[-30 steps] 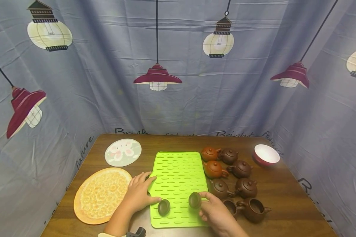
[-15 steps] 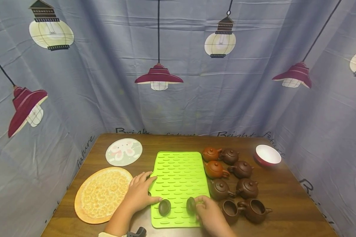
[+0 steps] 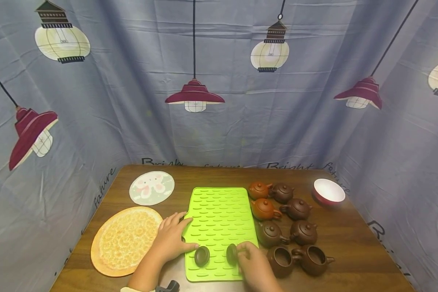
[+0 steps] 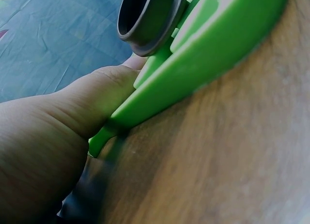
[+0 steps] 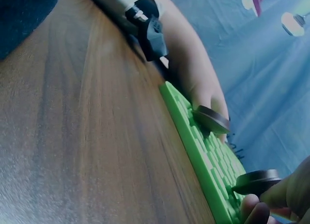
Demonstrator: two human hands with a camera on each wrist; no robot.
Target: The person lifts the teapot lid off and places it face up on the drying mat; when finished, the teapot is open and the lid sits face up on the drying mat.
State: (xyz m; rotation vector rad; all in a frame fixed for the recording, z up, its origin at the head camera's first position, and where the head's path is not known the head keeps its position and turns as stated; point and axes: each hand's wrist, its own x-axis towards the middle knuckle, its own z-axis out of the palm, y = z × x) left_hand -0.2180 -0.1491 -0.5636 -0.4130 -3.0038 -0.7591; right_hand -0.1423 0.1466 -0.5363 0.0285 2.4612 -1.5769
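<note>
On the green mat (image 3: 219,215) two dark brown teapot lids show near its front edge. My right hand (image 3: 254,263) pinches one lid (image 3: 232,254), which stands tilted close over the mat; the right wrist view shows the thumb and fingers at this lid (image 5: 256,181). The other lid (image 3: 202,256) lies on the mat, its hollow rim (image 4: 154,18) facing up and away in the left wrist view. My left hand (image 3: 170,238) rests at the mat's left edge with fingers spread, the thumb tip right beside that lid. Two lidless dark teapots (image 3: 281,261) (image 3: 315,259) stand right of the right hand.
Beyond them stand several lidded dark brown teapots (image 3: 303,232) and two orange-brown ones (image 3: 265,208). A red bowl with white inside (image 3: 329,191) is at the back right. Left lie a round pizza-like mat (image 3: 127,241) and a rabbit-patterned oval mat (image 3: 151,188). Curtains enclose the table (image 3: 354,243).
My right hand has moved left and slightly toward me with its lid, which has turned more edge-on. The nearer lidless teapot is now uncovered to view. My left hand stays put.
</note>
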